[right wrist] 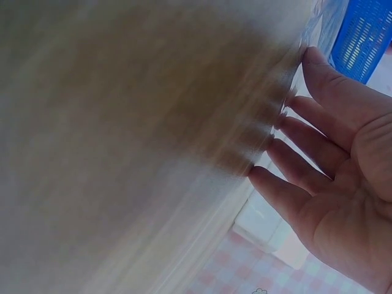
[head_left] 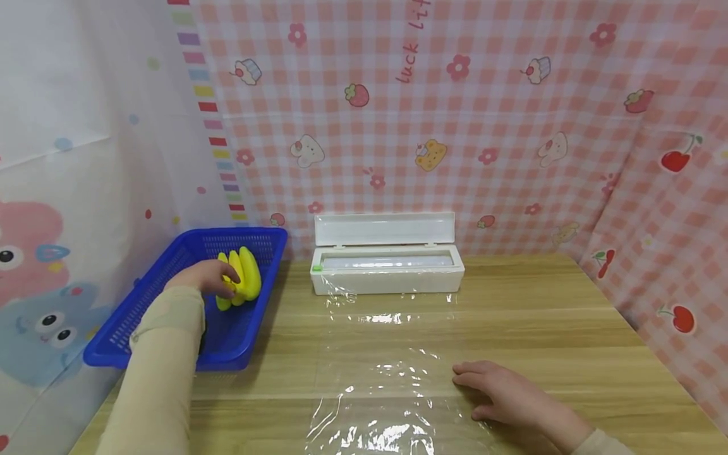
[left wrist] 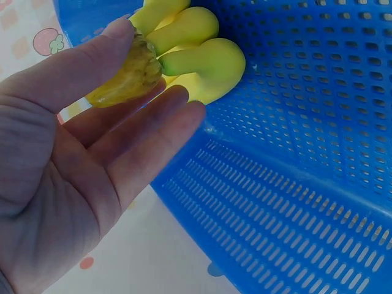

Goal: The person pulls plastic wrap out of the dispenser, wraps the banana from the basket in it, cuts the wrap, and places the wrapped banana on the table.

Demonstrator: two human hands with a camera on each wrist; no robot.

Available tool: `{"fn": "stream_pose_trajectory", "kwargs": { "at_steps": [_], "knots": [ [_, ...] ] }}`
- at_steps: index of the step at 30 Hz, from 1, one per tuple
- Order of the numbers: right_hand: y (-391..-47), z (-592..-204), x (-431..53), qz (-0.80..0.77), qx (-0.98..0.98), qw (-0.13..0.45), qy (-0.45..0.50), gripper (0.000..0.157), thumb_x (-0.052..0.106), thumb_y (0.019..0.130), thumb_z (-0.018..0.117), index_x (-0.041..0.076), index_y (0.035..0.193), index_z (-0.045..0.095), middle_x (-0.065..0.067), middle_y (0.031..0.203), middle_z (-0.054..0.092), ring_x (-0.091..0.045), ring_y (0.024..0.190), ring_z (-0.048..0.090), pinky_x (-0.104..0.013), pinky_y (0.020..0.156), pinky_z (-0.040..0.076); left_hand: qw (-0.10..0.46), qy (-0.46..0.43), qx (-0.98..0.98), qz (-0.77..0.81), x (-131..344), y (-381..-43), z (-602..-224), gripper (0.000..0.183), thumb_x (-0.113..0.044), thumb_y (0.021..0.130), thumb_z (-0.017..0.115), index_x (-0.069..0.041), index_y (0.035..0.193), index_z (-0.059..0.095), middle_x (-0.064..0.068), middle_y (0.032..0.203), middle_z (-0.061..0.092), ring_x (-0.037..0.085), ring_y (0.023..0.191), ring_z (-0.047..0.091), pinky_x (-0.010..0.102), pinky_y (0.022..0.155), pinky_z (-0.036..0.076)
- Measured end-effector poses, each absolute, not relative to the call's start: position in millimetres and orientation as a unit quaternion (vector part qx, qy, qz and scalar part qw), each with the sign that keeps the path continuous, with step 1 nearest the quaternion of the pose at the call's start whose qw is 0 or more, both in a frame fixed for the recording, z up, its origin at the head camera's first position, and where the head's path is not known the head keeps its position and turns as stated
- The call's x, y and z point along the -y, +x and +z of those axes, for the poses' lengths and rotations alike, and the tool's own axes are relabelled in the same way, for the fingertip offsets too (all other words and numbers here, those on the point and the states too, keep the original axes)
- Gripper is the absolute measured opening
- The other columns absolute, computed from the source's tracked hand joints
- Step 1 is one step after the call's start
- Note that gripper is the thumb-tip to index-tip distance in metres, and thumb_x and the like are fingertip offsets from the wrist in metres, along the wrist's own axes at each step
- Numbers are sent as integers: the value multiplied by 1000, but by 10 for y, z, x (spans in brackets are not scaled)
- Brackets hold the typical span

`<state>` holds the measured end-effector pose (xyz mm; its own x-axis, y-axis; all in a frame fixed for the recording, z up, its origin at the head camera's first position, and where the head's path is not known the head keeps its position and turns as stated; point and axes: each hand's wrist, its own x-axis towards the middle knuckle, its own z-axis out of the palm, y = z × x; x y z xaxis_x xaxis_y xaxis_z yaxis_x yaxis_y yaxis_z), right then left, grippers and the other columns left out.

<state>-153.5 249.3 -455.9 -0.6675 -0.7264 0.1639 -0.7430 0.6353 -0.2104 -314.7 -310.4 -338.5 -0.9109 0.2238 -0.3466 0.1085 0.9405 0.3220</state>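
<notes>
From the head view, we see a bunch of yellow bananas (head_left: 249, 278) inside the blue basket (head_left: 224, 363), with the left hand (head_left: 203, 278) at it. The skins look smooth and even, so we judge the bunch light, fairly firm and a little slippery along the fruit. The basket's raised walls stand around it, and a dark item (head_left: 203, 333) shows partly under the sleeve; we cannot tell what it is. Clear film (head_left: 378, 373) lies across the surface (head_left: 546, 322) from an open-lidded white dispenser (head_left: 392, 282); we expect it to be thin, clingy and easily creased. The right hand (head_left: 506, 395) is well apart, beside the film.

From the left wrist, we see thumb and forefinger pinching the knobbly stem, the other fingers loosely extended. That rough end seems our surest hold.

From the right wrist, we see spread fingertips resting on the surface, gripping nothing; whether they touch film, we cannot tell.
</notes>
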Motion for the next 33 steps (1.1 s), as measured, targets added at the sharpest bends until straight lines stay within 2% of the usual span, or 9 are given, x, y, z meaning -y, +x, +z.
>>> {"fn": "stream_pose_trajectory", "kwargs": {
  "at_steps": [5,14,23,33],
  "knots": [
    [-1534,-4549,-2491,135,903,32,406,53,23,75,84,2,121,67,-15,130,61,-34,116,58,-47,94,50,204,60,-960,180,3095,-3137,-3395,36,-8,87,72,0,121,66,21,114,63,34,95,61,49,80,56],
    [-1536,-4538,-2486,133,904,24,405,53,24,76,84,3,121,67,-14,131,61,-33,117,58,-46,94,50,177,80,-966,170,3098,-3128,-3377,29,5,83,64,6,112,68,22,107,64,28,82,64,40,73,59],
    [-1537,-4550,-2490,134,905,15,404,53,25,77,83,3,122,67,-14,131,61,-34,117,57,-46,95,50,131,66,-972,184,3132,-3091,-3320,24,-1,85,68,7,108,65,24,104,64,28,76,65,42,71,59],
    [-1536,-4543,-2486,136,905,14,403,52,25,77,84,3,122,67,-14,131,61,-33,117,57,-45,95,50,114,63,-974,183,3124,-3076,-3266,16,-3,88,71,5,101,66,20,99,65,28,78,62,39,69,59]
  ]
}}
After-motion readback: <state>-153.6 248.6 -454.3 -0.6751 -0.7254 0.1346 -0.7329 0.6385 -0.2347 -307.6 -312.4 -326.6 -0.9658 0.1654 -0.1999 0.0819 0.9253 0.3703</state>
